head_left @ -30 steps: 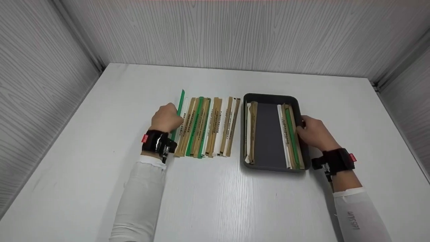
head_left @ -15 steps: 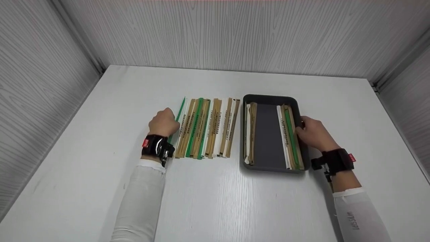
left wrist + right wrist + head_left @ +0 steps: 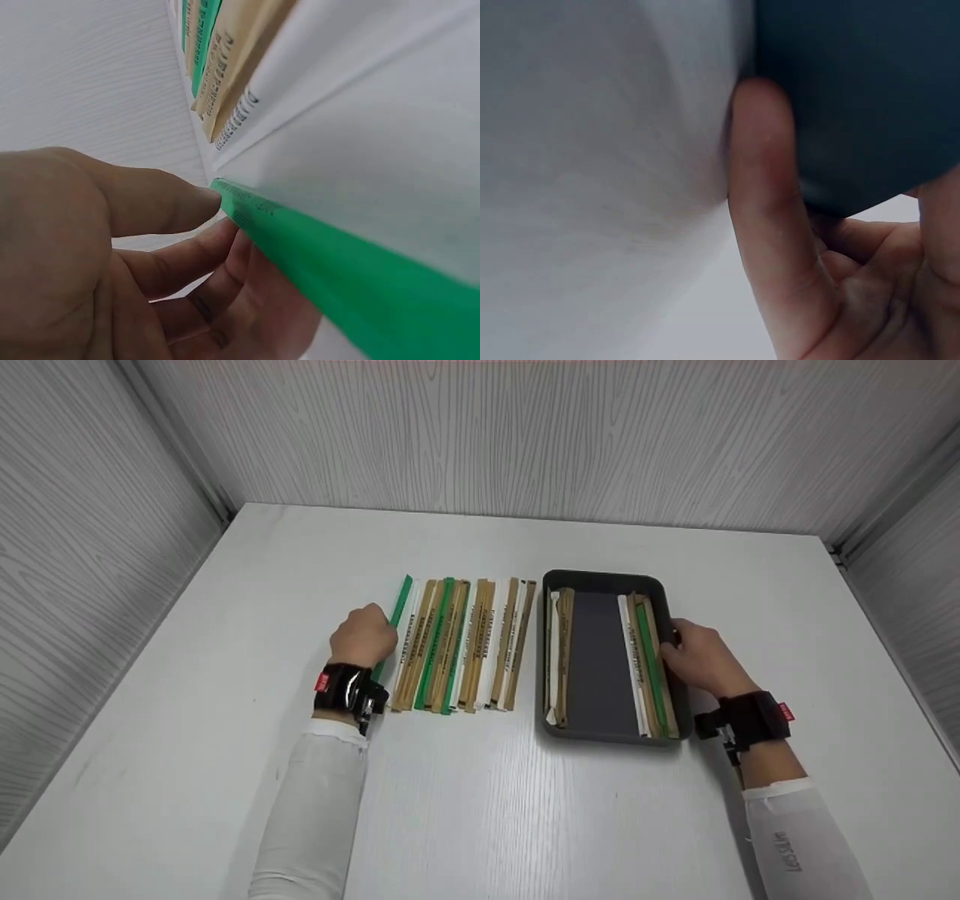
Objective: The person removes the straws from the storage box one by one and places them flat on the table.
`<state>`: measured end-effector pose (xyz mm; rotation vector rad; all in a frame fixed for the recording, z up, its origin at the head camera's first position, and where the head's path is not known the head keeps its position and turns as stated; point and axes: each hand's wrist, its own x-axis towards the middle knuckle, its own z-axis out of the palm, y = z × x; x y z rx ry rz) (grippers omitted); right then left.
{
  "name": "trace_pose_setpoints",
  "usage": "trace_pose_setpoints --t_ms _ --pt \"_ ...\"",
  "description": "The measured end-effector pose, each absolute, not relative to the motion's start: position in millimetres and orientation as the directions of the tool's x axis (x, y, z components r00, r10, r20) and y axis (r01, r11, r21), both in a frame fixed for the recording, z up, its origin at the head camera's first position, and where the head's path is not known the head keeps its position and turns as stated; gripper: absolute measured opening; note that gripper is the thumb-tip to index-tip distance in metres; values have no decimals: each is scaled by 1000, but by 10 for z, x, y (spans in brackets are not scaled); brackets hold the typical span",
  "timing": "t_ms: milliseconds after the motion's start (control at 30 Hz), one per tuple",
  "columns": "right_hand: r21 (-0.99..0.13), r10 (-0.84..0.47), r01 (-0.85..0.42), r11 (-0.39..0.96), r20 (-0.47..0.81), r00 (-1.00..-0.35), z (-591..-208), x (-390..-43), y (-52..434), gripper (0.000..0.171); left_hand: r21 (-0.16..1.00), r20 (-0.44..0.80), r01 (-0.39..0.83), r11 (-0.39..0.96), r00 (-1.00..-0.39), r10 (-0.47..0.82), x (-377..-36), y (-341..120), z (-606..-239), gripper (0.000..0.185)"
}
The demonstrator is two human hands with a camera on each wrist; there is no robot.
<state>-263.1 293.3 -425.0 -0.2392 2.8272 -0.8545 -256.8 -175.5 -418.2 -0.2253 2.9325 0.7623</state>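
Note:
In the head view my left hand [image 3: 363,636] is at the left end of a row of straws. It pinches a green paper-wrapped straw [image 3: 402,598] between thumb and fingers, and the left wrist view shows the green wrapper [image 3: 315,255] angled across the frame. Brown, white and green wrapped straws [image 3: 480,645] lie side by side just right of that hand. My right hand [image 3: 705,658] grips the right wall of a dark grey tray [image 3: 604,581], thumb at its side. The right wrist view shows the tray wall [image 3: 862,97] close up. Several wrapped straws [image 3: 651,667] lie along the tray's right side.
More wrapped straws [image 3: 559,660] line the tray's left side, with bare tray floor between the two groups. The white table [image 3: 480,810] reaches back to a grey wood-grain panel [image 3: 480,442]. Similar panels stand at left and right.
My left hand has drawn slightly back towards me and left with the green straw, which has also turned in the fingers. The right hand and tray have stayed in place.

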Motion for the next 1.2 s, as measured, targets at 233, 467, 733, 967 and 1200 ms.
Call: trace_pose_setpoints --t_ms 233,467,733,967,1200 --pt "-567 -202 -91 819 -137 -970 -4237 -2633 2931 45 463 -99 -168 871 -986 -137 -2576 -1747 -4225 21" --pt "-567 -196 -85 820 -138 -971 -4234 -2635 2941 44 480 -92 -153 864 -988 -124 -2570 -1692 -4122 21" --pt "-562 -201 -102 821 -117 -973 -4235 -2621 2956 42 524 36 12 852 -999 -8 -2657 -1185 -3726 20" --pt "-556 -197 -89 826 -137 -971 -4234 -2616 2934 46 479 37 162 863 -986 165 -2710 -392 -3435 20" --pt "-571 -187 -69 818 -151 -971 -4240 -2625 2914 44 446 -30 253 858 -954 297 -2782 317 -3419 14"
